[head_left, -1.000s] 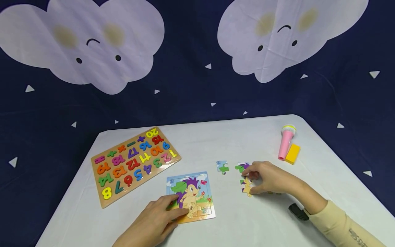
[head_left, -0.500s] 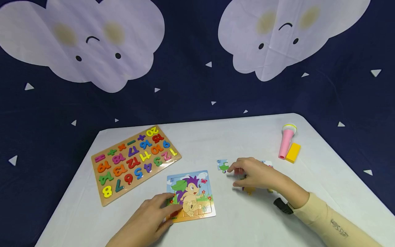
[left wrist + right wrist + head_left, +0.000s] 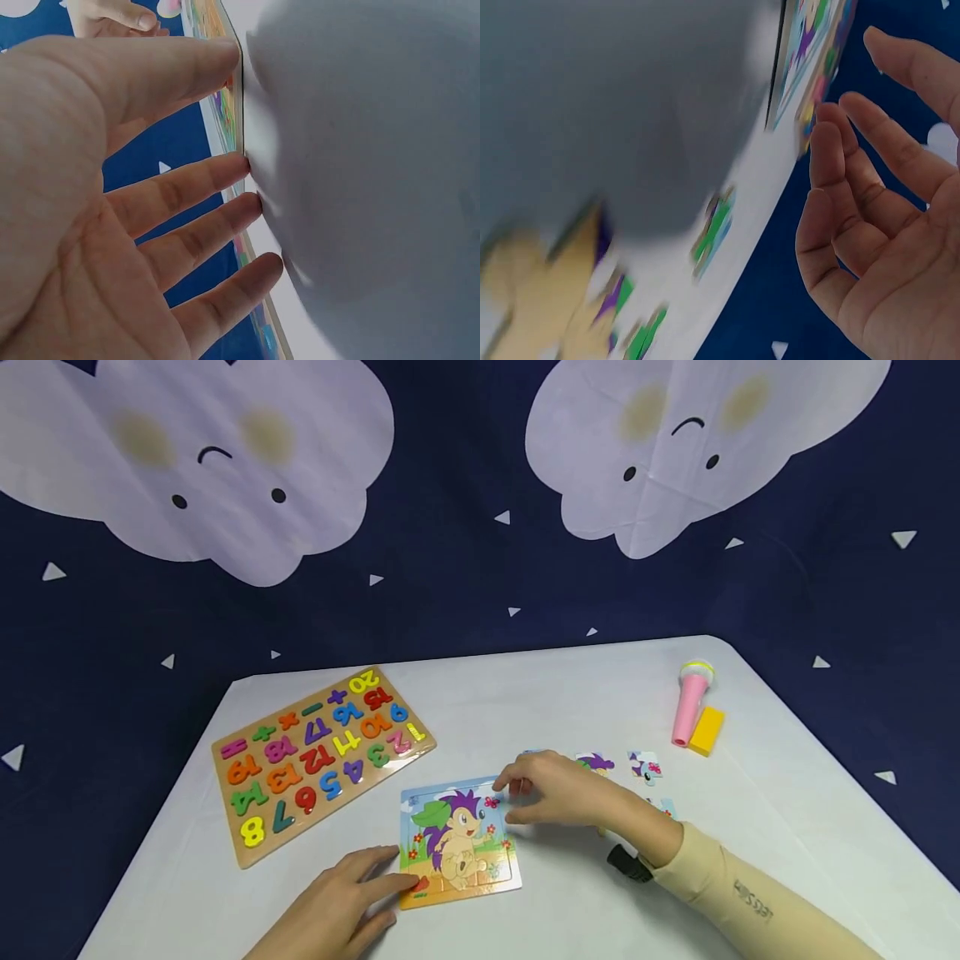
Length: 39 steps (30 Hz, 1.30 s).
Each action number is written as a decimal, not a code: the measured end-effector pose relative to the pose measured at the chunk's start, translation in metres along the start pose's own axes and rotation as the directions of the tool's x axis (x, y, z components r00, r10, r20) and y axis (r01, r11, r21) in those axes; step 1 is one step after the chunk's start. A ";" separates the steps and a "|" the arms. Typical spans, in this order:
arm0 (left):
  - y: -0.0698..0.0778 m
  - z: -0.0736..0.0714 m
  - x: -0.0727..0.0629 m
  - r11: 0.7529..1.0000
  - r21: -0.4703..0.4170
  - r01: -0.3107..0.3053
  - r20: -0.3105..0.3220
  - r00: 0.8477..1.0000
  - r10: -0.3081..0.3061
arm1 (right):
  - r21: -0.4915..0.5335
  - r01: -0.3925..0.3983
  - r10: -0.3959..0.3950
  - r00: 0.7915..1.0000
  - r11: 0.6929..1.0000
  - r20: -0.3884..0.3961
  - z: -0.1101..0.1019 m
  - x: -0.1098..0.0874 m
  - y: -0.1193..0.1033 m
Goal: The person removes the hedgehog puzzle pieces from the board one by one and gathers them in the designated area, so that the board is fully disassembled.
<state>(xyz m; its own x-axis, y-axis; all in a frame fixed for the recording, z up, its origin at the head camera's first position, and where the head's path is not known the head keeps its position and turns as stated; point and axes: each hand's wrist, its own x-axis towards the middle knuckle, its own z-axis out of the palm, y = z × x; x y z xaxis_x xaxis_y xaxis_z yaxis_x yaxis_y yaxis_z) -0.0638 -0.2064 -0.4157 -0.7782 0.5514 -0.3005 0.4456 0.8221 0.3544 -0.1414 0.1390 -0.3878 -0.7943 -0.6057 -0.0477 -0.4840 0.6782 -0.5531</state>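
A square hedgehog jigsaw puzzle (image 3: 461, 835) lies in its frame on the white table. My left hand (image 3: 330, 893) is at its lower left edge in the head view, fingers relaxed, with the thumb tip right at the corner. The left wrist view shows the fingertips of that hand (image 3: 180, 202) spread against the table surface. My right hand (image 3: 558, 789) is over the puzzle's upper right side, fingertips near the butterfly. Its fingers (image 3: 825, 225) are loosely bent in the right wrist view with nothing between them. Loose puzzle pieces (image 3: 646, 768) lie right of the frame, some behind my right hand.
A wooden number board (image 3: 322, 760) with coloured numerals lies at the left. At the far right are a pink toy microphone (image 3: 690, 706) and a yellow block (image 3: 707, 732). A dark cloth with clouds (image 3: 450, 527) hangs behind the table.
My right hand has moved left from the loose pieces to the puzzle's right side, uncovering several of them. My left hand has drawn back from the picture to the lower left corner.
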 end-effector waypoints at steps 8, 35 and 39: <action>-0.002 0.000 -0.002 0.999 0.000 -0.034 -0.014 0.999 0.034 | -0.017 0.019 -0.018 0.999 1.000 0.035 0.021 0.022 -0.025; 0.004 0.005 0.001 0.998 0.001 -0.062 -0.098 0.993 0.062 | -0.166 0.058 -0.039 0.993 0.984 0.115 0.058 0.055 -0.060; 0.004 0.005 0.001 0.998 -0.002 -0.059 -0.091 0.994 0.059 | -0.185 0.060 -0.038 0.993 0.981 0.116 0.060 0.056 -0.062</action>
<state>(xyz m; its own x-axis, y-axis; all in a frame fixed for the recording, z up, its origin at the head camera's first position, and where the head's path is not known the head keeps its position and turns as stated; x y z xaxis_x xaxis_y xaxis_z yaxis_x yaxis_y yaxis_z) -0.0611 -0.2017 -0.4188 -0.7878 0.5835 -0.1973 0.4900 0.7877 0.3733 -0.1339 0.0381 -0.4060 -0.7272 -0.6754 -0.1222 -0.5900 0.7061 -0.3914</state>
